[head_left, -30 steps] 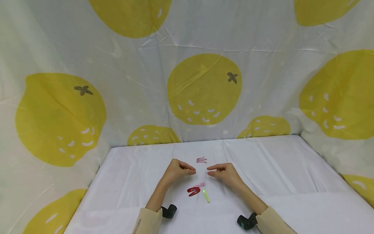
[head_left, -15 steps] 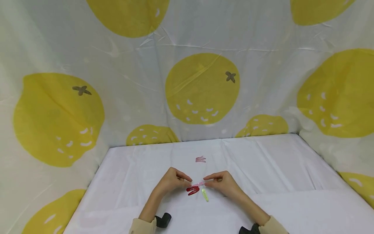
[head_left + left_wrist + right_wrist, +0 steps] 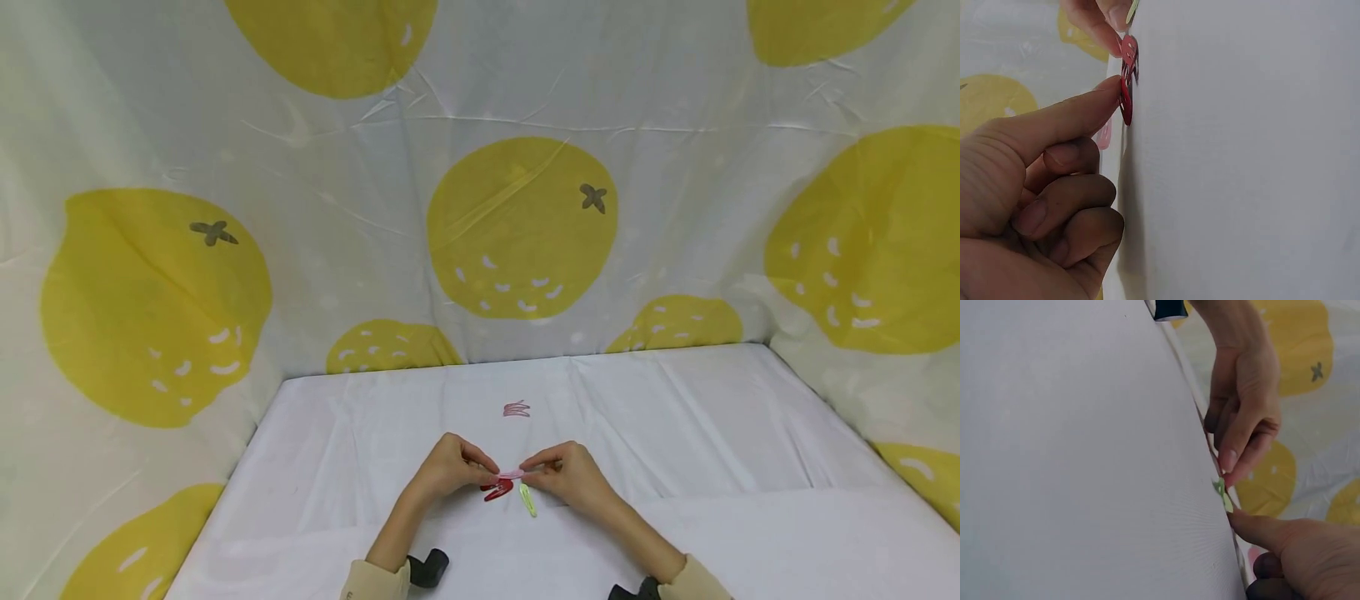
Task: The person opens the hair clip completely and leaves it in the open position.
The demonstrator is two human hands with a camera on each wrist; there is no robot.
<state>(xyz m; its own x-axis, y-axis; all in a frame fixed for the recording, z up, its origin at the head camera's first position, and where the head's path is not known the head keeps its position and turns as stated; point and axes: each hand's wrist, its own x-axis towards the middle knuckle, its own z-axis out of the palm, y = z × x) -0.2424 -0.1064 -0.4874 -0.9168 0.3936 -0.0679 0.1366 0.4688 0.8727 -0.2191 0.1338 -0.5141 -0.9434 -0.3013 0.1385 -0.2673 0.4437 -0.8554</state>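
Observation:
A pink hair clip (image 3: 511, 474) spans the gap between the two hands just over the white cloth. My left hand (image 3: 448, 468) pinches its left end between thumb and forefinger; the other fingers curl into the palm in the left wrist view. At the opposite end, the fingertips of my right hand (image 3: 576, 477) pinch it too. Red snap hair clips (image 3: 498, 490) lie just in front, partly hidden by the left fingertips. A light green snap hair clip (image 3: 527, 500) rests close to the right thumb.
Farther back on the white-covered table (image 3: 652, 417) lies a cluster of thin pink shapes (image 3: 516, 408), too small to make out. A lemon-print curtain (image 3: 360, 208) surrounds the table at the back and sides.
Both hands have come down and toward me onto the pink hair clip, and their fingertips have closed on its two ends. The red and green clips have stayed put.

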